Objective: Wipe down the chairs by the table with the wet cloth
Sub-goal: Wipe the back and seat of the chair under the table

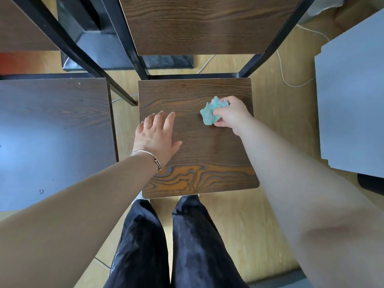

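A chair with a dark wood-grain seat [199, 154] and black metal frame stands right in front of me, its backrest [203, 26] at the top. My right hand [232, 115] grips a crumpled teal cloth [212, 111] and holds it against the seat's far right part. My left hand [158, 136] lies flat on the seat's left side, fingers spread, a silver bangle on the wrist.
A second chair seat [52, 132] sits close on the left, its black frame bar [83, 57] slanting between the two. A grey-white board [353, 96] is on the right. A white cable [291, 80] runs over the wooden floor. My dark-trousered legs [166, 246] stand at the seat's near edge.
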### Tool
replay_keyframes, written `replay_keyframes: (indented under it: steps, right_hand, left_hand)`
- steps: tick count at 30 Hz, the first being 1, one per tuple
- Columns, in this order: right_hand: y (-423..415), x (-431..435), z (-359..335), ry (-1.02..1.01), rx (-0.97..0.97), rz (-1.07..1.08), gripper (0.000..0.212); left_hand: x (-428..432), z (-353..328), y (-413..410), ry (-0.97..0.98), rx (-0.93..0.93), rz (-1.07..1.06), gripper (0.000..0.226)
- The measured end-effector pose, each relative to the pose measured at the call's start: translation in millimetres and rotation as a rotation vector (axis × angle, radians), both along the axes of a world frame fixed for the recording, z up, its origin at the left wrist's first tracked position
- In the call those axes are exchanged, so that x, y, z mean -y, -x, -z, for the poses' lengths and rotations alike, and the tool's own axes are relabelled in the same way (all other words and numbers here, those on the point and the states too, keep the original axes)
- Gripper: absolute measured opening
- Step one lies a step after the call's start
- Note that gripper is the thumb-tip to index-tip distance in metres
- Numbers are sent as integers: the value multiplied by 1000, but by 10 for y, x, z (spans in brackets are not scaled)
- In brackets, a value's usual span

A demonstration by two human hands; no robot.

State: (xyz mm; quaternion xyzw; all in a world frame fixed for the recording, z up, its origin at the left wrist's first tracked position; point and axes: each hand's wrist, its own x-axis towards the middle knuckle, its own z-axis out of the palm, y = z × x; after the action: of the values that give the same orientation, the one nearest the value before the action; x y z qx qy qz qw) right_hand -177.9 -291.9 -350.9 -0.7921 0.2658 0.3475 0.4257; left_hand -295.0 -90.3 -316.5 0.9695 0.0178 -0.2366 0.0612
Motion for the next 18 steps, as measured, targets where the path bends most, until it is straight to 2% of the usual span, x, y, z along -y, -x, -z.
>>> replay_keyframes:
  steps: [8,12,15,18]
  right_hand:
    - [-65,320,-86,-313,-162,314,50]
    - [-10,391,-95,-434,-228,471,38]
    - [11,418,-65,-443,-251,550,41]
    - [-17,459,-44,-287,-177,444,49]
  left_hand:
    - [110,8,-57,-2,0,35,80]
    - [127,8,-70,0,5,45,80]
    - [115,3,-66,3,11,49,80]
    - [87,-2,-62,4,14,50,80]
